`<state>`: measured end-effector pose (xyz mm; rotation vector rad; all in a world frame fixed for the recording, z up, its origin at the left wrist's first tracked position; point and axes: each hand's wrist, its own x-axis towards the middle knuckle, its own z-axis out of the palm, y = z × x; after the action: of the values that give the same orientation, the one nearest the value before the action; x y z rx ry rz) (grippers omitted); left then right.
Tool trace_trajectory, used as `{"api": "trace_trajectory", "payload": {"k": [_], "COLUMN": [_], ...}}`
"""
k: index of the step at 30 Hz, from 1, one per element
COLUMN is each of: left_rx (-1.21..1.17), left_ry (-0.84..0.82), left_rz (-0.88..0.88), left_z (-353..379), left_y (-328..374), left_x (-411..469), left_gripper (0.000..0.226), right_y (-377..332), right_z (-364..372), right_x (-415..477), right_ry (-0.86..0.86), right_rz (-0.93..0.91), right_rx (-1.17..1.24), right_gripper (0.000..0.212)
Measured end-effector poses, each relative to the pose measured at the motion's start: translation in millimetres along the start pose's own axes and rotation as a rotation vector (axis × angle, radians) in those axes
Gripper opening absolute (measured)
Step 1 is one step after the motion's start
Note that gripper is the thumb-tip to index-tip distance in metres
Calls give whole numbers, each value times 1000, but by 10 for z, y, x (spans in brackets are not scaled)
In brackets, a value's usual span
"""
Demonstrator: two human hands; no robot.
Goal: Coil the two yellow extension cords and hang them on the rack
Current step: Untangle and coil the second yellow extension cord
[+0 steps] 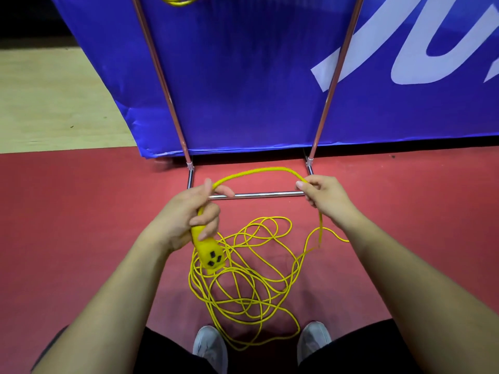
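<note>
Rack [256, 195]: chrome tubing against a blue banner [243, 76]. Yellow loops [178, 0] show at its top edge, which I judge to be the first cord, hung.

Second cord [243, 279]: thin, bright yellow, in a loose tangle on the red floor [81, 238] before the rack's base.

Left hand [189, 217] grips the socket end [212, 256]. Right hand [324, 195] pinches the line, with a span arched between them.

I'd gather even loops into the left hand and let the pile feed freely, shaking out crossings.
</note>
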<state>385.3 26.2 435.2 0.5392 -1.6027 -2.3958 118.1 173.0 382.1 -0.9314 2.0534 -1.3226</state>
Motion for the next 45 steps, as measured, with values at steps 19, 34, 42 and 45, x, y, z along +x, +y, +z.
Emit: {"api": "trace_trajectory", "payload": {"k": [19, 34, 42, 45], "left_rx": [212, 80, 130, 201], "left_ry": [301, 22, -5, 3], "left_rz": [-57, -20, -196, -162], "left_z": [-50, 101, 131, 152], "left_y": [-48, -108, -74, -164], "left_x": [91, 79, 50, 56], "left_gripper": [28, 42, 46, 37], "right_y": [-488, -352, -675, -779], "right_z": [107, 144, 255, 491], "right_x": [-305, -238, -331, -416], "right_ry": [-827, -459, -493, -500], "right_rz": [79, 11, -124, -244], "right_rx": [-461, 191, 44, -10], "right_gripper": [22, 9, 5, 6]}}
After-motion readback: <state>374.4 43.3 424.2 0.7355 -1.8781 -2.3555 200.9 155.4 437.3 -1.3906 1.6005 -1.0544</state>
